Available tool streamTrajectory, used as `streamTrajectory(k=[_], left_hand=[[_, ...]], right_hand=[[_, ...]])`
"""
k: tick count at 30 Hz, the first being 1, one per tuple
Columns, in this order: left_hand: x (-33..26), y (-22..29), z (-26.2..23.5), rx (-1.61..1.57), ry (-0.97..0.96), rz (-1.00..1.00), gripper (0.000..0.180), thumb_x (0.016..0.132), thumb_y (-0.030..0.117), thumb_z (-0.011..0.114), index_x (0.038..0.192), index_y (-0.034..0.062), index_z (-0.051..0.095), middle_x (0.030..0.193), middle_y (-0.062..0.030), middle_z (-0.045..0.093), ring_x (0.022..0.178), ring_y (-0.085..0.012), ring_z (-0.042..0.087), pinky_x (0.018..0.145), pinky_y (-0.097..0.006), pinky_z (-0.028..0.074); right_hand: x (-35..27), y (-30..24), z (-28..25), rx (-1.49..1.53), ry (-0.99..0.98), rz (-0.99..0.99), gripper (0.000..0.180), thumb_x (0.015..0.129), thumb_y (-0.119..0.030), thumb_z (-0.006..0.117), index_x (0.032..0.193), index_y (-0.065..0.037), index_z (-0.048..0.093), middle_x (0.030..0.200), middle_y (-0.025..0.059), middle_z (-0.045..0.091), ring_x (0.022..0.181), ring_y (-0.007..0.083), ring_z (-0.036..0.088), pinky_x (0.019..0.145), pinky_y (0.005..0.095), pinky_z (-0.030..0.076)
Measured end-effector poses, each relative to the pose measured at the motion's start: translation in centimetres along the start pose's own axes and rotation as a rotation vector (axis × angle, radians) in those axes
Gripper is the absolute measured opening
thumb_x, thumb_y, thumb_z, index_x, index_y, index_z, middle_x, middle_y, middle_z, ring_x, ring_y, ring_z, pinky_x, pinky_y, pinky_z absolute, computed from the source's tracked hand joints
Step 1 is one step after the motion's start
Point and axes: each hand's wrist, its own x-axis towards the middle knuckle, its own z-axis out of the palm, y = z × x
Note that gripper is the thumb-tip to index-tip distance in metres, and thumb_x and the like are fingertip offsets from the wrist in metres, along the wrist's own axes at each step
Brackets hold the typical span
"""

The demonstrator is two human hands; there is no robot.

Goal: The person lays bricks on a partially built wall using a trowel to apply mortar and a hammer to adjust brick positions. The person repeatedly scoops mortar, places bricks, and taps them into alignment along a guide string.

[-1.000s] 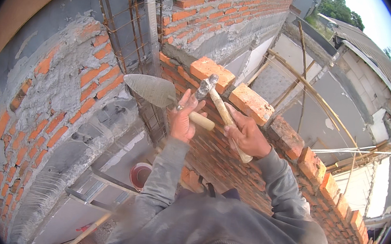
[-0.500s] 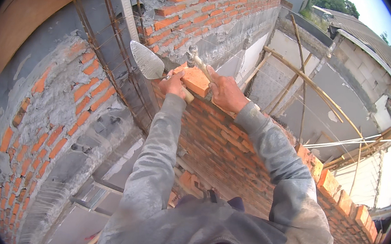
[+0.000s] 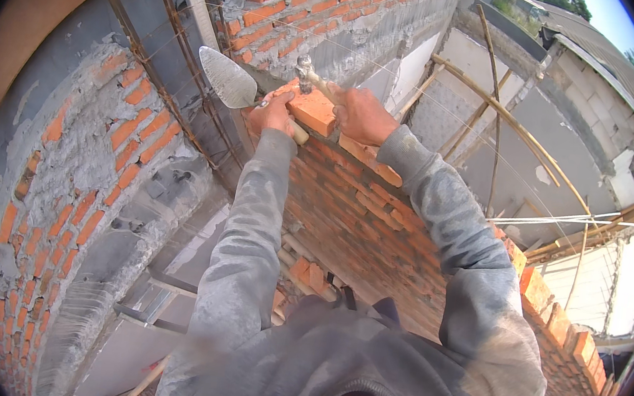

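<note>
Your left hand clamps trowel, blade up-left; right hand grips what looks like hammer; both hands touch orange brick atop brick wall.

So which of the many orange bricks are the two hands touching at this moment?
The loose orange clay brick on top of the unfinished wall's end, by the rebar. The left hand and right hand flank it; the other bricks are mortared in.

No packages, labels, signs or screens, seemingly, in view.
</note>
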Motion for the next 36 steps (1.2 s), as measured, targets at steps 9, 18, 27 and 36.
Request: streamTrajectory(k=[9, 18, 27, 36], left_hand=[[2.1, -1.4, -1.8, -0.024, 0.021, -0.055, 0.038, 0.080, -0.002, 0.081, 0.115, -0.0037, 0.069, 0.083, -0.0065, 0.066, 0.062, -0.0168, 0.061, 0.054, -0.033, 0.049], [-14.9, -2.8, -19.6, -0.519, -0.651, -0.360, 0.053, 0.083, 0.024, 0.062, 0.132, 0.0074, 0.069, 0.157, -0.0237, 0.047, 0.143, -0.0367, 0.045, 0.119, -0.048, 0.037], [-19.7, -2.2, -22.7, -0.178, -0.399, -0.197, 0.084, 0.082, 0.018, 0.054, 0.162, 0.0024, 0.036, 0.122, -0.0132, 0.056, 0.124, -0.0274, 0.053, 0.113, -0.039, 0.039], [-20.4, -2.4, -21.1, 0.301, -0.251, -0.073, 0.062, 0.097, 0.009, 0.061, 0.154, -0.0088, 0.044, 0.117, -0.0042, 0.063, 0.097, -0.0076, 0.057, 0.088, -0.025, 0.047]], right_hand=[[-1.5, -1.2, -0.5, 0.064, 0.196, -0.109, 0.046, 0.096, -0.011, 0.059, 0.137, 0.009, 0.057, 0.077, 0.0313, 0.066, 0.070, 0.0429, 0.070, 0.069, 0.0511, 0.053], [-12.9, -5.4, 7.9, 1.214, -0.192, 0.182, 0.031, 0.108, -0.014, 0.051, 0.130, 0.007, 0.051, 0.085, 0.0071, 0.063, 0.054, 0.0117, 0.058, 0.042, 0.0282, 0.045], [-16.1, -3.7, 17.6, 1.010, -0.427, -0.043, 0.036, 0.110, -0.033, 0.052, 0.123, -0.001, 0.063, 0.091, 0.0062, 0.069, 0.085, 0.0158, 0.065, 0.078, 0.0354, 0.052], [-16.2, -4.4, 16.1, 0.885, -0.421, -0.200, 0.048, 0.087, -0.022, 0.076, 0.126, -0.001, 0.057, 0.115, 0.0216, 0.067, 0.104, 0.0353, 0.066, 0.088, 0.0436, 0.050]])
